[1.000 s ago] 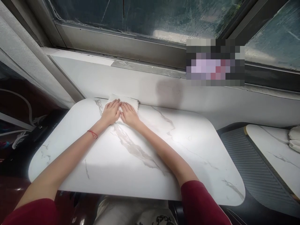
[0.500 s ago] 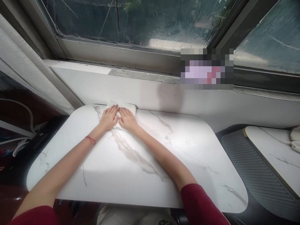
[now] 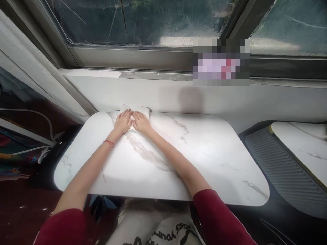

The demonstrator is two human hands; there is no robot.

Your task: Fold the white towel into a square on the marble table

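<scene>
In the head view, I see the left hand (image 3: pixel 123 121) and right hand (image 3: pixel 141 122) lying flat, fingers extended, on a white cloth (image 3: pixel 139 108) at the back edge of the table (image 3: pixel 209 146), beside the wall (image 3: pixel 143 92). Even pressure through both palms should, I'd judge, stop it bunching.

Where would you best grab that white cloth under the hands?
Probably pinch the white cloth by its wavy right edge, coming in from the right over the tabletop. That edge shows beyond the right hand; much of the rest lies under that and the left hand, and the far side is close to the wall.
</scene>
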